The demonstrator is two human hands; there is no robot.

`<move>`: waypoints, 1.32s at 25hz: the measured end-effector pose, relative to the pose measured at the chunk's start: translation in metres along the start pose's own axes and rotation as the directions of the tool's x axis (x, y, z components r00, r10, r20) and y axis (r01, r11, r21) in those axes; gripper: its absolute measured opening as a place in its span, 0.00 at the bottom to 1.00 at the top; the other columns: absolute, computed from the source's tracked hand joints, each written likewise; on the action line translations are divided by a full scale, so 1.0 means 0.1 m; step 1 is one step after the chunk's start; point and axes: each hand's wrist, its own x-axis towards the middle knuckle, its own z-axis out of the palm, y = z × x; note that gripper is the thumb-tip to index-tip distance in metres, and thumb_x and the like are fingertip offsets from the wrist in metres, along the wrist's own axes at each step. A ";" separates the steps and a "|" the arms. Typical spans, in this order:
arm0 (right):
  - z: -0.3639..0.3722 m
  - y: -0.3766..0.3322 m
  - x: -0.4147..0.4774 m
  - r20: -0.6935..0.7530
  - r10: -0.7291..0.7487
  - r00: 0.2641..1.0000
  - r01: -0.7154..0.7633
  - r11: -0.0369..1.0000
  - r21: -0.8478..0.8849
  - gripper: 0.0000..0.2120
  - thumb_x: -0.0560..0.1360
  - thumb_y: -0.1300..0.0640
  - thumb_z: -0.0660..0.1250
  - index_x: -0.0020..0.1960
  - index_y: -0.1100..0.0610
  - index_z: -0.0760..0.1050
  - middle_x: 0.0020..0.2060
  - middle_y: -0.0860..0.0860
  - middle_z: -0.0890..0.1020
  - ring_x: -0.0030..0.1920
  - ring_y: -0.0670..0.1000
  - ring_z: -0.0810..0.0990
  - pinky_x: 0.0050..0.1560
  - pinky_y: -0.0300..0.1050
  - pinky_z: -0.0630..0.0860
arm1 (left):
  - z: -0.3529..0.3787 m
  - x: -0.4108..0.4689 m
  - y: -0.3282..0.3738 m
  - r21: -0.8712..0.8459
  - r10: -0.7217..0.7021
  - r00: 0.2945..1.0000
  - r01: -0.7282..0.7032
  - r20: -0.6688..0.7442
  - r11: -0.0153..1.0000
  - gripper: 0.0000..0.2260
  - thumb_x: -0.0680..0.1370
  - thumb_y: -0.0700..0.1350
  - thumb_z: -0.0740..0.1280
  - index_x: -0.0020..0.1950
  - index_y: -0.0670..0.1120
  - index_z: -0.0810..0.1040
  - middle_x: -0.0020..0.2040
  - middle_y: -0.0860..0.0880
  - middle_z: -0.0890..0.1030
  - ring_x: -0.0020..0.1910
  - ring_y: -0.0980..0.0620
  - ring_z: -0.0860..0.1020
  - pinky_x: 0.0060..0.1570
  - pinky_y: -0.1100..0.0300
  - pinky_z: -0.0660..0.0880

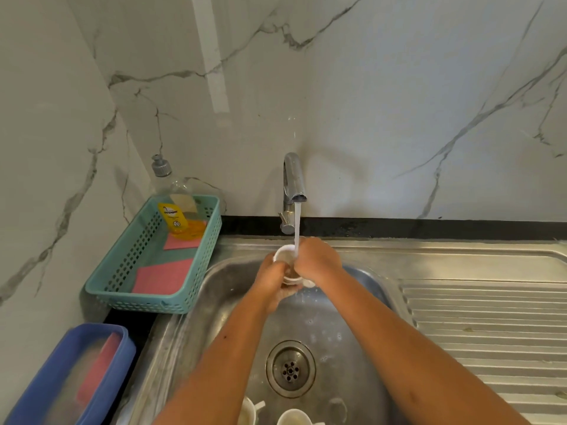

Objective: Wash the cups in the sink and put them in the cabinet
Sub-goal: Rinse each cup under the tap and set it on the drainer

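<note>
I hold a white cup [283, 252] under the running tap [294, 179], above the steel sink [346, 348]. Water streams into its mouth. My left hand [271, 279] grips the cup's side from the left, and my right hand [317, 260] wraps round it from the right, covering much of the cup. Two more white cups [293, 418] stand in the sink at the bottom edge of the view, one of them [249, 411] partly hidden by my left forearm.
A teal basket [196, 277] left of the sink holds a soap bottle [178, 210] and pink cloths [159, 279]. A blue lidded box [70, 375] sits at the lower left. The ribbed draining board [491, 326] lies to the right. The drain [290, 368] is in the sink's middle.
</note>
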 end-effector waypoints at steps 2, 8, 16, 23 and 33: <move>0.00 0.02 0.04 0.093 0.001 0.996 -0.002 1.000 0.010 0.12 0.77 0.56 0.64 0.58 0.59 0.75 0.45 0.53 0.81 0.45 0.54 0.80 0.46 0.44 0.76 | -0.07 -0.03 0.07 0.107 -0.104 0.992 0.096 0.065 0.990 0.22 0.74 0.32 0.59 0.66 0.46 0.67 0.57 0.39 0.75 0.53 0.42 0.78 0.47 0.50 0.80; 0.21 -0.15 -0.03 0.303 0.386 0.871 -0.475 0.504 0.721 0.12 0.76 0.62 0.64 0.59 0.62 0.73 0.47 0.60 0.81 0.37 0.55 0.83 0.36 0.45 0.82 | 0.01 -0.07 -0.04 0.097 0.126 0.982 -0.113 -0.141 0.989 0.23 0.74 0.36 0.64 0.65 0.52 0.64 0.55 0.42 0.76 0.50 0.40 0.81 0.46 0.47 0.81; 0.04 -0.10 -0.07 -0.069 -0.029 0.997 0.036 0.993 0.111 0.13 0.80 0.56 0.61 0.61 0.60 0.72 0.54 0.57 0.81 0.53 0.56 0.81 0.48 0.44 0.77 | -0.12 -0.15 0.28 0.493 0.143 0.985 -0.081 -0.091 0.867 0.15 0.76 0.36 0.62 0.60 0.50 0.74 0.54 0.45 0.79 0.49 0.47 0.80 0.43 0.56 0.80; 0.13 -0.11 -0.08 0.046 0.310 0.950 -0.291 0.818 0.495 0.11 0.78 0.59 0.64 0.60 0.59 0.72 0.51 0.56 0.78 0.53 0.58 0.80 0.36 0.41 0.75 | -0.06 -0.08 0.10 0.502 0.378 0.884 -0.204 -0.274 0.840 0.15 0.73 0.35 0.65 0.55 0.52 0.75 0.49 0.49 0.78 0.47 0.49 0.77 0.47 0.56 0.79; 0.25 -0.19 -0.12 0.267 0.394 0.880 -0.447 0.490 0.748 0.11 0.76 0.64 0.64 0.58 0.65 0.74 0.53 0.62 0.81 0.50 0.60 0.82 0.51 0.53 0.80 | 0.03 -0.20 0.11 0.413 0.308 0.935 -0.214 -0.174 0.885 0.16 0.75 0.35 0.62 0.53 0.57 0.74 0.54 0.46 0.78 0.50 0.46 0.79 0.45 0.49 0.82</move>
